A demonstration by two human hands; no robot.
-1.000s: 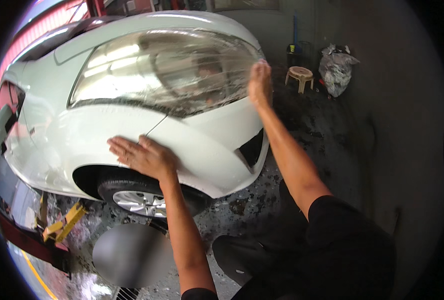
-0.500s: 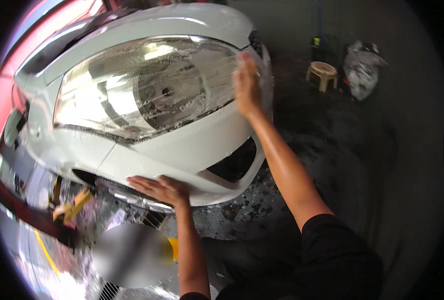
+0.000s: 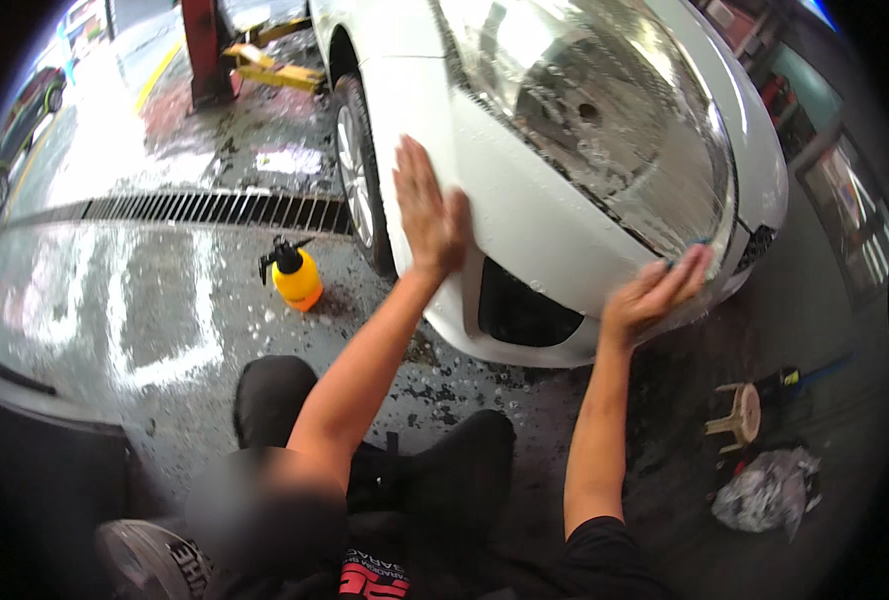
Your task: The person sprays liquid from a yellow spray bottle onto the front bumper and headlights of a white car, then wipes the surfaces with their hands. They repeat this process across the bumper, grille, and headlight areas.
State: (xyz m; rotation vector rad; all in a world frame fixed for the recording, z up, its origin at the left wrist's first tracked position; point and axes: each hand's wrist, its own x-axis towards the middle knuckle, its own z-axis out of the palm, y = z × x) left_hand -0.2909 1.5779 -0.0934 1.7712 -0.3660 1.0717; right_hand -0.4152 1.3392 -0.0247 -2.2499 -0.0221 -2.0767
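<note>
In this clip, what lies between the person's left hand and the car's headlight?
In the head view, only a stretch of smooth white bodywork lies between the left hand and the headlight; no separate object.

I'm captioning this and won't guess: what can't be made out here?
In the head view:
- Right hand: blur and fingers hide whether it holds anything.
- Left hand: its back hides palm contact with the white car.
- Car's rear: cut off by top edge.
- Crumpled bag: contents too small, dim.
</note>
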